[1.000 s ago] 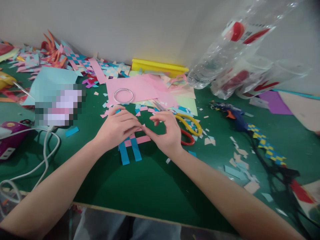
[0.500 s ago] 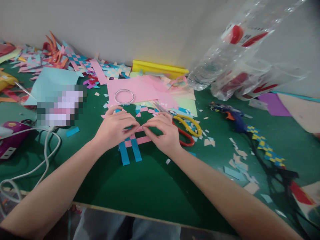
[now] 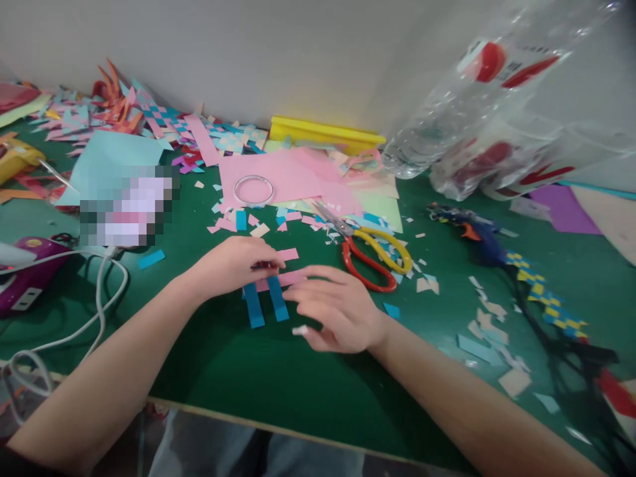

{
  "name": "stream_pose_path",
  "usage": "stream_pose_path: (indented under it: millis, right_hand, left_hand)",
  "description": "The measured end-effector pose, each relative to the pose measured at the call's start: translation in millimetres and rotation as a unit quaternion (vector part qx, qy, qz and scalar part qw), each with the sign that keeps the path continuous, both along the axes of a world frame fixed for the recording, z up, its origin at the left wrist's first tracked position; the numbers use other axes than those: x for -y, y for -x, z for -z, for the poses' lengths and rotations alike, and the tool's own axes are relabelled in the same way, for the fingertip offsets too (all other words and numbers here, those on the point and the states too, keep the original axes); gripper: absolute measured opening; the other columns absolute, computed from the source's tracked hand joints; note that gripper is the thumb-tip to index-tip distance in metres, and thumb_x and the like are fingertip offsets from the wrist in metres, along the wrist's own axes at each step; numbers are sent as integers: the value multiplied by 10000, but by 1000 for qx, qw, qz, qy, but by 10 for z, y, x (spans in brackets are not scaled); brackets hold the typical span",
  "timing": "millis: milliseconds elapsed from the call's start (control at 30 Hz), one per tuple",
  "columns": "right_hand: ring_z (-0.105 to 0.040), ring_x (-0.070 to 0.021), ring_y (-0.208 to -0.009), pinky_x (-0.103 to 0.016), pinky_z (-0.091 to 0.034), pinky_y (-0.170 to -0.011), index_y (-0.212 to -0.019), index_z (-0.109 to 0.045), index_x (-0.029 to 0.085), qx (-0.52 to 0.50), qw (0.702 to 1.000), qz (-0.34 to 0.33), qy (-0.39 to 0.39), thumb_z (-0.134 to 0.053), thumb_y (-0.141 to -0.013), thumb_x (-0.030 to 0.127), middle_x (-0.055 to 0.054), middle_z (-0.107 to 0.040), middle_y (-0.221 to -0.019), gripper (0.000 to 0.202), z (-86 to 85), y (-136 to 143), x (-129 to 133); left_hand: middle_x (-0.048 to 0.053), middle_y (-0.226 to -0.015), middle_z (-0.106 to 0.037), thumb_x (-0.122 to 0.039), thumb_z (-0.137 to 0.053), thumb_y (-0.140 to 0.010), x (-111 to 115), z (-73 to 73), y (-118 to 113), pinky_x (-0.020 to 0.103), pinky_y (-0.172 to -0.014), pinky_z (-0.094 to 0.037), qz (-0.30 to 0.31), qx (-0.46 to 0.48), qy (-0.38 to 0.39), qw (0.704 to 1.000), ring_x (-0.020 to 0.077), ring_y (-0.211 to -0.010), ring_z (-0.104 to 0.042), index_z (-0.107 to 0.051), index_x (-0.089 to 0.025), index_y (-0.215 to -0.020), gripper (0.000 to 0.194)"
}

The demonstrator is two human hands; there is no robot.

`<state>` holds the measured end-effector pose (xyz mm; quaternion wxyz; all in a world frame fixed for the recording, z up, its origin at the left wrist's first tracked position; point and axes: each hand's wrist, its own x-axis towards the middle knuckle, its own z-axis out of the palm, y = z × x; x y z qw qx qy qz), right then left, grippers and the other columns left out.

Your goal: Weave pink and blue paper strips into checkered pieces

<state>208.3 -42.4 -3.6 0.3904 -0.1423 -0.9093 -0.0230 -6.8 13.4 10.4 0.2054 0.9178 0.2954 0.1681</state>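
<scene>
Pink and blue paper strips, partly woven together, lie on the green table; two blue strip ends (image 3: 254, 306) point towards me. My left hand (image 3: 237, 265) is closed over the upper left of this weave, its fingers pressed on the strips and hiding part of it. Just right of the weave is my right hand (image 3: 342, 310), fingers apart and curved, the fingertips close to a pink strip (image 3: 293, 278). A small white scrap (image 3: 299, 330) shows at its thumb tip; whether it is touched I cannot tell.
Scissors (image 3: 370, 248) with red and yellow handles lie beyond my right hand. Behind are pink sheets (image 3: 293, 173) with a metal ring (image 3: 254, 190). A phone (image 3: 132, 209) with a white cable is left; plastic bottle (image 3: 447, 112) and cups stand back right. Paper scraps are scattered about.
My right hand has let go of the pinched strip, come nearer to me and spread its fingers. My left hand has flattened lower over the weave. The view has shifted slightly.
</scene>
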Motion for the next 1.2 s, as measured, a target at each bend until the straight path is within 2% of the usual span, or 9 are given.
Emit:
stream_pose_path:
  millis: [100, 267, 433, 567, 733, 967, 1067, 1200]
  right_hand:
    - [-703, -214, -898, -425, -553, -901, -826, -564, 171, 50, 998, -26, -3, -458, -849, 241, -104, -747, -860, 130, 3, -47, 130]
    - [-688, -226, -973, -422, -545, -943, -781, -610, 164, 114, 993, -17, -17, -485, -859, 266, -107, -751, -882, 178, 12, -53, 199]
    - [-689, -234, -976, -417, -547, -945, -758, -624, 144, 113, 993, -1, -27, -484, -873, 275, -114, -750, -891, 223, 15, -10, 168]
    - [-689, -224, -975, -411, -547, -945, -770, -627, 151, 111, 993, 13, -33, -468, -889, 280, -112, -750, -913, 237, 19, -4, 143]
    - [-687, -234, -977, -417, -530, -966, -768, -632, 132, 107, 994, 13, -14, -458, -887, 257, -117, -749, -909, 244, 13, -1, 124]
    - [-672, -221, -1004, -439, -532, -936, -844, -592, 158, 85, 996, 16, -18, -428, -896, 244, -128, -737, -976, 193, 11, -19, 129]
    - [-675, -205, -927, -446, -539, -862, -884, -557, 189, 22, 999, 15, -42, -412, -895, 238, -111, -737, -920, 153, 6, -64, 146]
    - [-624, -152, -698, -352, -510, -699, -847, -561, 227, -1, 994, 34, -101, -484, -874, 223, -15, -698, -733, 82, -13, -68, 157]
  left_hand:
    - [-13, -848, -714, -186, -586, -857, -3, -15, -3, 214, -700, -462, 7, -13, 16, 1000, 117, -783, -642, -702, -214, -905, 128]
    - [-15, -838, -717, -223, -583, -866, -2, -63, 2, 213, -686, -451, 8, -23, 34, 999, 110, -749, -643, -708, -223, -913, 134]
    - [-12, -851, -718, -310, -633, -838, 2, -102, 22, 203, -649, -439, 12, -25, 58, 998, 113, -742, -645, -697, -228, -942, 146]
    - [-2, -863, -708, -389, -731, -739, 0, -147, 36, 205, -651, -438, 19, -38, 78, 996, 131, -773, -643, -688, -211, -948, 279]
    - [-18, -862, -706, -280, -775, -701, -1, -182, 26, 200, -654, -442, 12, -53, 96, 994, 118, -758, -636, -690, -219, -970, 289]
    - [-15, -873, -715, -179, -694, -757, 1, -144, 20, 211, -674, -456, 8, -53, 70, 996, 127, -790, -648, -705, -228, -944, 194]
    - [1, -878, -721, -181, -657, -784, 4, -145, 22, 218, -685, -460, 15, -46, 65, 997, 131, -789, -649, -708, -217, -934, 163]
    - [10, -846, -712, -212, -607, -822, 2, -135, 28, 222, -653, -446, 19, -34, 51, 998, 125, -740, -636, -702, -205, -904, 126]
